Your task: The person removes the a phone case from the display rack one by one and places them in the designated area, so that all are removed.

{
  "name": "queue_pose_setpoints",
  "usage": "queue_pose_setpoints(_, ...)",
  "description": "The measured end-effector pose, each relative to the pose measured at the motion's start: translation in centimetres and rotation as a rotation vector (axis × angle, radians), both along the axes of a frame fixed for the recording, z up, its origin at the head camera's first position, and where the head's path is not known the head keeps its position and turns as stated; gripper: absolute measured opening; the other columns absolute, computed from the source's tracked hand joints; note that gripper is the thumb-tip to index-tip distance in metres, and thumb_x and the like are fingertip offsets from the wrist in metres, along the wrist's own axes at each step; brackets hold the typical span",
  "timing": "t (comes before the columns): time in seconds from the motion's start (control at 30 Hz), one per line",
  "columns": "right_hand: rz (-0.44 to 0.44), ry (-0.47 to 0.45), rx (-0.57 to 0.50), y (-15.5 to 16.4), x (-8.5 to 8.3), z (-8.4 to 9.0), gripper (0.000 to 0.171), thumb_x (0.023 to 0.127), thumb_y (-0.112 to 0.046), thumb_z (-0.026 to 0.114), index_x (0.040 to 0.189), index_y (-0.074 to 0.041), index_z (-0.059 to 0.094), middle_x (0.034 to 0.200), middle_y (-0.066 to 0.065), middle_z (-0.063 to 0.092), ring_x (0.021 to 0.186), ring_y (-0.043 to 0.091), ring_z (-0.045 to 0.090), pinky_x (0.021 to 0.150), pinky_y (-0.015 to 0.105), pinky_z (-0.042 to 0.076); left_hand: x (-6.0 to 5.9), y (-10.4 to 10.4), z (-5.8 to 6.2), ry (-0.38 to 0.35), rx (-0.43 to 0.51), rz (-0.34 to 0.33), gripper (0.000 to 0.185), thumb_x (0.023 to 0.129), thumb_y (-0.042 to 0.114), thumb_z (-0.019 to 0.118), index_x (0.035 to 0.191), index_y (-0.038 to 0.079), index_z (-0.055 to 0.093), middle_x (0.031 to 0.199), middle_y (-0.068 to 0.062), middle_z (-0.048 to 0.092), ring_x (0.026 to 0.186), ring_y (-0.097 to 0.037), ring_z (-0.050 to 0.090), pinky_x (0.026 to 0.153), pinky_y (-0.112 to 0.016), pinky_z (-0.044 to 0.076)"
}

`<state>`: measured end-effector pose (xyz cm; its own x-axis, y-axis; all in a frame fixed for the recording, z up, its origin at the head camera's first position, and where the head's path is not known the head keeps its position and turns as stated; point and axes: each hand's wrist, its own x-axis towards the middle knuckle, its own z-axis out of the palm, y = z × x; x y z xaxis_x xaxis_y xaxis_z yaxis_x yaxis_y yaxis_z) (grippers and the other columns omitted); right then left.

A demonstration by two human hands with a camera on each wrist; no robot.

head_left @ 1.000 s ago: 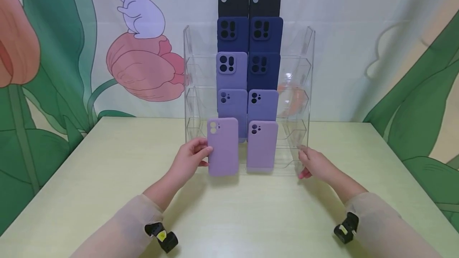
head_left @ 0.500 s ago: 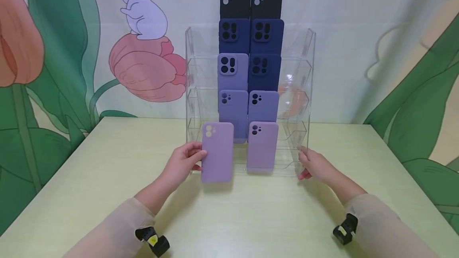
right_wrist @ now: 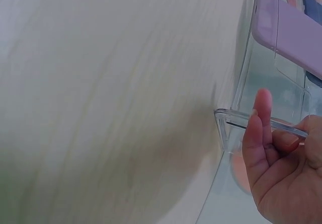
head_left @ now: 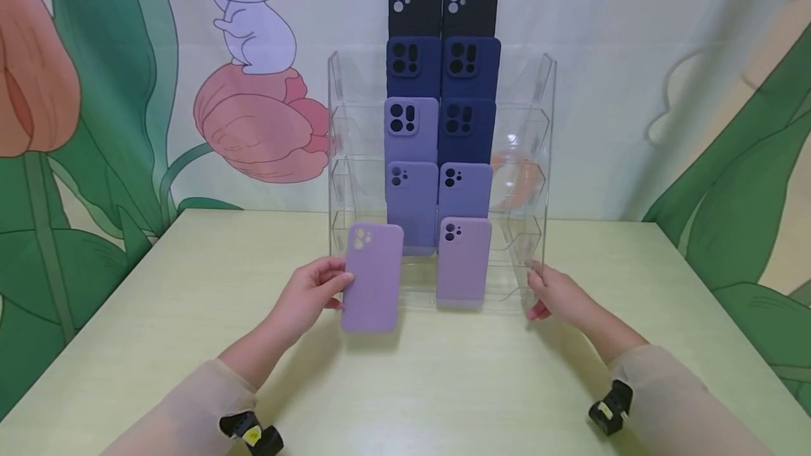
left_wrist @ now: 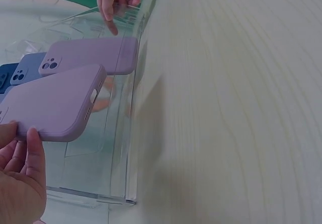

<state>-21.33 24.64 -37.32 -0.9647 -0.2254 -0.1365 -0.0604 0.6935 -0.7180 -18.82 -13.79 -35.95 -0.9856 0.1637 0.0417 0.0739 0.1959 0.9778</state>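
Observation:
My left hand (head_left: pixel 310 292) pinches a light purple phone case (head_left: pixel 372 279) by its left edge, thumb on the back face and fingers behind. The case is held upright in front of the lower left of a clear acrylic tiered stand (head_left: pixel 548 160). In the left wrist view the same phone case (left_wrist: pixel 55 103) shows its bottom edge with port cutouts. My right hand (head_left: pixel 557 292) grips the stand's lower right side panel; the right wrist view shows the fingers around the clear panel edge (right_wrist: pixel 236 114). Another light purple phone case (head_left: pixel 463 262) stands in the bottom tier, right of the held one.
Behind, the stand's tiers carry two columns of phone cases: black cases (head_left: pixel 470 11) on top, dark blue cases (head_left: pixel 472 67) below, then violet-blue cases (head_left: pixel 412 206). The stand is on a pale wooden table (head_left: pixel 443 385) against a printed curtain (head_left: pixel 602 125).
My left hand has drawn the light purple phone case left, down and toward me, away from the stand. The right hand stays on the stand's side.

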Motion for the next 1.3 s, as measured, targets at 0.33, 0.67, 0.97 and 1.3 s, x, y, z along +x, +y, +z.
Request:
queue_pose_setpoints(0.33, -0.001, -0.011, 0.012, -0.2, 0.2, 0.2, 0.053, 0.1, -0.018, 0.027, 0.142, 0.012, 0.015, 0.087, 0.025, 0.05, 0.06, 0.02, 0.061, 0.06, 0.032, 0.053, 0.3, -0.9, 0.2, -0.009, -0.025, 0.009, 0.028, 0.092, 0.011, 0.059, 0.116, -0.004, 0.057, 0.096, -0.01, 0.066, 0.08, -0.016, 0.061, 0.066, -0.03, 0.053)
queue_pose_setpoints(0.67, -0.012, -0.027, 0.007, -0.1, 0.2, 0.1, 0.053, 0.1, -0.017, 0.027, 0.143, 0.012, 0.014, 0.078, 0.018, 0.045, 0.06, 0.02, 0.061, 0.059, 0.032, 0.053, 0.8, -1.7, 0.2, -0.024, -0.039, 0.011, 0.029, 0.092, 0.011, 0.059, 0.116, -0.004, 0.057, 0.097, -0.011, 0.066, 0.08, -0.016, 0.061, 0.066, -0.03, 0.053)
queue_pose_setpoints(0.97, 0.0, -0.026, 0.011, -0.1, 0.0, 0.0, 0.053, 0.101, -0.018, 0.027, 0.142, 0.012, 0.015, 0.08, 0.02, 0.046, 0.06, 0.02, 0.062, 0.06, 0.032, 0.053, 1.5, -3.0, 0.4, -0.039, -0.079, 0.026, 0.033, 0.092, 0.015, 0.059, 0.119, -0.003, 0.056, 0.102, -0.013, 0.065, 0.083, -0.019, 0.061, 0.067, -0.03, 0.053)
queue_pose_setpoints(1.3, 0.011, -0.003, 0.011, 0.0, 0.1, 0.0, 0.053, 0.101, -0.018, 0.027, 0.142, 0.012, 0.015, 0.078, 0.019, 0.044, 0.061, 0.02, 0.062, 0.06, 0.032, 0.053, 2.1, -3.9, 0.4, -0.045, -0.094, 0.029, 0.034, 0.092, 0.014, 0.059, 0.12, -0.004, 0.055, 0.103, -0.013, 0.065, 0.083, -0.018, 0.061, 0.067, -0.03, 0.053)
